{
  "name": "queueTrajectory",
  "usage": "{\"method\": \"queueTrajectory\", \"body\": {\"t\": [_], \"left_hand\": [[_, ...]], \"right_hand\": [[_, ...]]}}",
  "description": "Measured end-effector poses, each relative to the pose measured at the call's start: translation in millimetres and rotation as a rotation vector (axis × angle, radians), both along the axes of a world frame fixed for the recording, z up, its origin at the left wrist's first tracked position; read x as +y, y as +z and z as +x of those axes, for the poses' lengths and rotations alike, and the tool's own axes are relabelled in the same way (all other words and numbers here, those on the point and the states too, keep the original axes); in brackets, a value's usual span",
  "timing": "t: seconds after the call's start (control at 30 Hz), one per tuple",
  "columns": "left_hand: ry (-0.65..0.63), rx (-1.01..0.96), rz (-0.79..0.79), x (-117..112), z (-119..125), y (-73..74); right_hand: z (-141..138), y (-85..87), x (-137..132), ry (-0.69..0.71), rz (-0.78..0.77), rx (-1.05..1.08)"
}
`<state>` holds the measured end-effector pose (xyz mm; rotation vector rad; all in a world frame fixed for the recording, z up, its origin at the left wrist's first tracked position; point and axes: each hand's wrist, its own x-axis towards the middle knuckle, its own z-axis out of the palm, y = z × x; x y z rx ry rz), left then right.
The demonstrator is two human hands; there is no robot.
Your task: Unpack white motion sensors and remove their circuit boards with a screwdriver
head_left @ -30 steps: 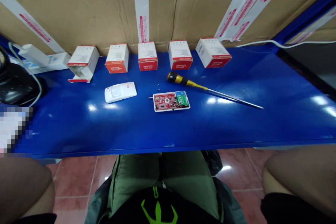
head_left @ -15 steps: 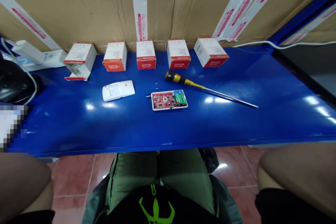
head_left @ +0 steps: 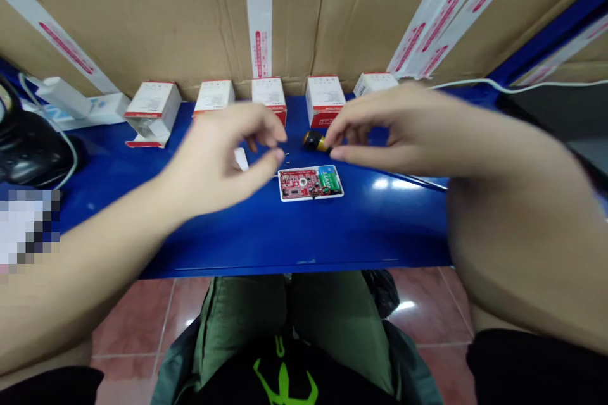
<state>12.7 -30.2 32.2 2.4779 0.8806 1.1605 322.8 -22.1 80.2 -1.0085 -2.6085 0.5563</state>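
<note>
Two hands hover over the blue worktop (head_left: 237, 247) in the head view. The left hand (head_left: 218, 158) is nearer the tiny screws (head_left: 287, 154), its fingers (head_left: 274, 155) open and empty. The right hand (head_left: 384, 126) has open fingers just beside the screwdriver handle (head_left: 314, 140), whose long shaft points right. A red circuit board (head_left: 304, 183) lies below, between them.

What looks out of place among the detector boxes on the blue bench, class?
The leftmost detector box stands out: its end is open, with a flap lying down on the blue bench, so it sits askew, while the neighbouring box looks closed and square.
</note>
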Motion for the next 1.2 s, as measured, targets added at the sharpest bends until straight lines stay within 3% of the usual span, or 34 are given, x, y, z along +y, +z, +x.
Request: {"method": "queueTrajectory", "body": {"t": [0.17,0.3,0.47,0.83,1.03,1.2], "left_hand": [[-0.102,0.314,-0.023,-4,13,-41.1],[-0.103,0.378,-0.071,-2,12,-55.3],[-0.06,0.341,-0.114,2,12,-56.0],[-0.028,0.318,-0.119,-2,12,-57.1],[-0.046,0.303,-0.124,-2,13,-56.0],[0.003,0.313,-0.166,1,10,-55.7]], "right_hand": [[-6,-43.9,24,0.036,-0.108,-0.166],[-7,-54.9,17,-0.004,-0.065,-0.259],[-12,-52.7,3,-0.01,0.07,-0.332],[-17,-59.9,0,0.029,0.179,-0.35],[-22,-56.4,-5,-0.015,0.155,-0.411],[-20,-60.2,0,0.058,0.13,-0.305]]}}
